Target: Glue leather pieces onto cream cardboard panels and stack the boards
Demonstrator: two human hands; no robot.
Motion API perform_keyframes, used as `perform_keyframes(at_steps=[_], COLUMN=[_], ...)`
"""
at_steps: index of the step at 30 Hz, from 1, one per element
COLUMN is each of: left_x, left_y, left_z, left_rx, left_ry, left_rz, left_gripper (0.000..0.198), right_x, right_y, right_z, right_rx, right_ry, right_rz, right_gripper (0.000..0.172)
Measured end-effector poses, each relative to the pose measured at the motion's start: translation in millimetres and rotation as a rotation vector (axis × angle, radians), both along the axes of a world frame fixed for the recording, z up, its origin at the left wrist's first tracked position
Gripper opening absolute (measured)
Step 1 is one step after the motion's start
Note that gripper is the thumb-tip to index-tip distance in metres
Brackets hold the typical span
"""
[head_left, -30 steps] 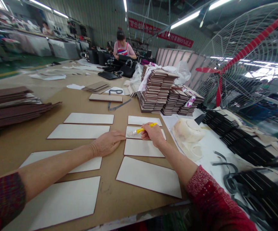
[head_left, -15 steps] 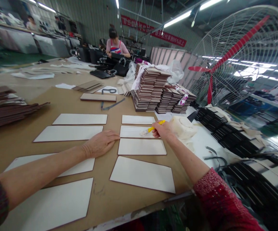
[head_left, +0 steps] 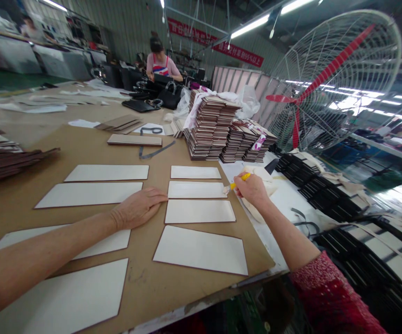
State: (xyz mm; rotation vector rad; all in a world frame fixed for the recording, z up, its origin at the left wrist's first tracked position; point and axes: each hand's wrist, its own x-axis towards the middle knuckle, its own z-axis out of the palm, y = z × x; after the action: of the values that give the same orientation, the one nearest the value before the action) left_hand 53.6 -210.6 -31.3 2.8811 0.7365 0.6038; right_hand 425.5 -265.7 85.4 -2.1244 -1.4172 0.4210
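In my right hand (head_left: 252, 189) is a yellow-handled paintbrush (head_left: 234, 184), its bristles at the right end of a white panel (head_left: 195, 189). My left hand (head_left: 143, 206) lies flat with fingers stretched out, the tips touching that panel's left edge. Just below it is another white panel (head_left: 199, 211), and nearer me a wider slanted one (head_left: 202, 250). More white panels lie to the left, among them a long one (head_left: 89, 194) and a large one (head_left: 65, 299) partly under my left forearm.
Stacks of brown-edged boards (head_left: 209, 127) stand at the back. Brown sheets (head_left: 9, 157) are piled at the left. A large fan (head_left: 333, 83) stands at the right, above black stacked pieces (head_left: 312, 181). Beyond the table, a person (head_left: 161, 65) works among black bags (head_left: 171, 95).
My right hand has moved the brush rightward along the panel to its right end. My left hand stays at the panel's left edge. The view has shifted slightly.
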Motion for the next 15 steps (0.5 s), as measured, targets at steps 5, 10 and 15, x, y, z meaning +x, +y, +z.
perform_keyframes(at_steps=[5,10,15], left_x=[1,1,1], left_y=[-2,-2,-1], left_z=[2.3,4.4,3.9], left_rx=[0.005,0.0,0.0], left_ry=[0.007,0.015,0.023], left_rz=[0.001,0.003,0.003], left_gripper=[0.035,0.035,0.034], right_x=[-19,-54,-97], right_y=[-1,10,26], right_z=[1.7,-6.5,-16.3], right_rx=[-0.005,-0.021,-0.063], right_ry=[-0.061,0.042,0.227], right_rz=[0.067,0.18,0.296], right_gripper=[0.019,0.019,0.021])
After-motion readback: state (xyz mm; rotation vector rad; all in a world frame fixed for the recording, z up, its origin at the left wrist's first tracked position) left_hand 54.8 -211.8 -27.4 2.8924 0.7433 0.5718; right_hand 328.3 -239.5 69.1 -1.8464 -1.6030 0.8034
